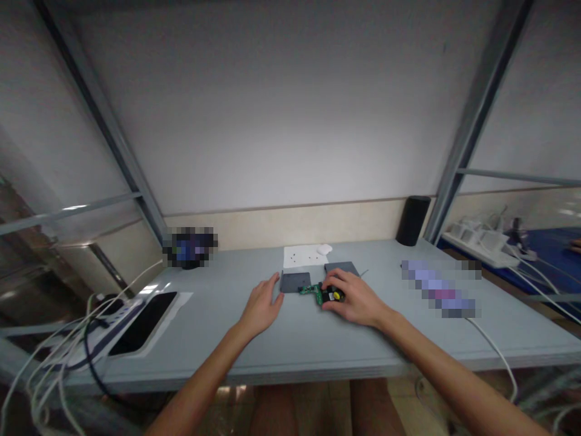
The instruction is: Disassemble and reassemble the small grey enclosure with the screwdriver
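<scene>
My right hand has its thumb and fingers closed around a small black part with a yellow disc. A green circuit board adjoins that part on its left and overlaps the edge of a dark grey panel. My left hand rests by the panel's left edge, thumb and fingers apart, gripping nothing; whether a fingertip touches the panel I cannot tell. Behind my right hand lies a second dark grey panel, partly hidden by the fingers.
A white sheet with several tiny dark pieces and a small white object lies behind the panels. A black cylinder stands at back right. On the left are a phone-like black slab, a power strip and tangled cables.
</scene>
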The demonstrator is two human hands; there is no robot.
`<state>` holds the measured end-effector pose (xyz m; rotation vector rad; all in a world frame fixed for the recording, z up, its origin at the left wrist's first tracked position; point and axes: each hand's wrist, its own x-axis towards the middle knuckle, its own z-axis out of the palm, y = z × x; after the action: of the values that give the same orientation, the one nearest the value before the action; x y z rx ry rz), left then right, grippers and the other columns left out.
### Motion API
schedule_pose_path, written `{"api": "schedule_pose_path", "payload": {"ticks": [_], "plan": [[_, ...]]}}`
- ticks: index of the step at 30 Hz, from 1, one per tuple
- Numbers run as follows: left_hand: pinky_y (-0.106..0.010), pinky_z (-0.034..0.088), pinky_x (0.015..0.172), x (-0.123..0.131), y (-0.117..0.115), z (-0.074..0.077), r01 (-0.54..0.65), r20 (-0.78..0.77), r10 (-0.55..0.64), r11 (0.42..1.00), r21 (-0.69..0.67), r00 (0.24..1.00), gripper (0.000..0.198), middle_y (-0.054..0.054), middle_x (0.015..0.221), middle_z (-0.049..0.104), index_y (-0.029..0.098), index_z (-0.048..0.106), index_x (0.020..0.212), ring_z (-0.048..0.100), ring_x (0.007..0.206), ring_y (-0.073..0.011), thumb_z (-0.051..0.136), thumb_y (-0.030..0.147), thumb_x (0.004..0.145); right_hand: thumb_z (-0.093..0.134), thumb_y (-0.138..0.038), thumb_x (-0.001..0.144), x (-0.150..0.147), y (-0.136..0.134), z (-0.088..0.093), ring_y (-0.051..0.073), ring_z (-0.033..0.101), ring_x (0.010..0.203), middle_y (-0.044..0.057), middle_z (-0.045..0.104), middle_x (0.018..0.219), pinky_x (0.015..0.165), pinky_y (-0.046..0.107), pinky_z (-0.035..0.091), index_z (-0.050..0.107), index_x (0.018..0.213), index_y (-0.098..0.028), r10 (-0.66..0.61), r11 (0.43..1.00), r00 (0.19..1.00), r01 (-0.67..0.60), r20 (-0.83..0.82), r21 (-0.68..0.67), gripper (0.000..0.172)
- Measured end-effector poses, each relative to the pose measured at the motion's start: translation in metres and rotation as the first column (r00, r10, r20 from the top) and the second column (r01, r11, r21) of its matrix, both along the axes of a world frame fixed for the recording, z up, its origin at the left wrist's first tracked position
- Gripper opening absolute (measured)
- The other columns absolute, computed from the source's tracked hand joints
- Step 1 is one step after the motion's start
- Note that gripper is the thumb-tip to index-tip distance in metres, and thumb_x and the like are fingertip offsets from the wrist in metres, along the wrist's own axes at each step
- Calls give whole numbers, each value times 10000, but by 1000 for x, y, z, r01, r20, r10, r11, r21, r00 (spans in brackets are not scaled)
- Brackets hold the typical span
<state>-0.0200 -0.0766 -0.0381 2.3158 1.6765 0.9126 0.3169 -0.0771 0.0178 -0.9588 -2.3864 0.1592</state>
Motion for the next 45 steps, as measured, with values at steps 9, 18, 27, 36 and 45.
{"api": "schedule_pose_path", "payload": {"ticks": [9, 18, 27, 36, 45], "plan": [[-468, 484, 1194, -12, 43, 20, 181, 77, -174, 979, -93, 982, 533, -119, 1434, 707, 275, 686, 1461, 644, 1311, -319, 770, 413, 953, 899, -455, 889, -43, 71, 26, 263, 704, 1085, 86, 721, 1236, 943, 371, 540, 803, 1111, -260, 26, 999, 998, -28, 61, 25, 311], [-325, 531, 857, -8, 46, 42, 138, 133, -105, 954, -267, 986, 467, -37, 1048, 698, 229, 719, 1255, 652, 935, -231, 825, 475, 873, 902, -466, 886, -47, 85, 10, 254, 717, 1046, 78, 723, 1209, 917, 360, 552, 809, 1103, -252, 106, 994, 994, -105, 36, -24, 318], [-276, 458, 781, -5, 66, 55, 222, 205, -148, 884, -412, 968, 522, 25, 934, 604, 226, 667, 1117, 577, 849, -188, 937, 417, 713, 894, -479, 895, -43, 89, 4, 269, 727, 1122, 87, 724, 1269, 971, 382, 566, 803, 1103, -250, 92, 994, 996, -93, -16, -58, 322], [-315, 462, 840, -3, 52, 46, 139, 167, -82, 919, -369, 983, 574, 27, 968, 606, 238, 652, 1161, 599, 894, -214, 957, 424, 712, 856, -657, 862, -43, 85, 4, 308, 729, 1079, 110, 720, 1243, 992, 470, 569, 798, 1158, -255, 139, 990, 980, -132, 144, -55, 502], [-400, 539, 970, -1, 45, 64, 198, 75, -188, 967, -162, 979, 382, -61, 1190, 689, 234, 670, 1222, 665, 1064, -263, 814, 380, 900, 600, -185, 1053, -20, 86, 29, 262, 699, 1158, 126, 650, 1355, 1006, 424, 584, 693, 1334, -263, 19, 993, 974, 8, -227, 117, 306]]}}
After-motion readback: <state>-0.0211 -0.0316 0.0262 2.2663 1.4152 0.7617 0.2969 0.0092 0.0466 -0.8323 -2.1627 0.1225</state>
